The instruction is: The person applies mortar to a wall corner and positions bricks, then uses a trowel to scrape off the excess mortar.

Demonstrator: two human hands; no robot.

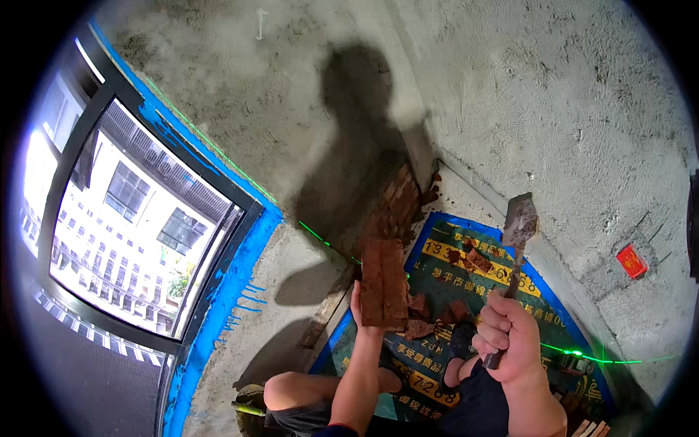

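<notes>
Left hand [366, 328]: clamped on a reddish-brown brick [384, 284]. One digit lies along the brick's left edge; the other fingers are hidden behind it, so I cannot tell how far they spread. The brick stands lengthwise, raised in front of the person, with a groove running along its visible face.

Right hand [510, 331]: closed in a fist around the handle of a trowel [520, 222]. Fingers are curled together; the handle's butt projects below the fist. The stained blade points away from the person, well apart from the brick.

Surroundings: a green floor sheet [542, 313] with yellow bands lies beneath both hands. Broken brick pieces [455, 312] rest on it, between the two hands. Near the right forearm sits a small device [577, 363] beside a green light line.
</notes>
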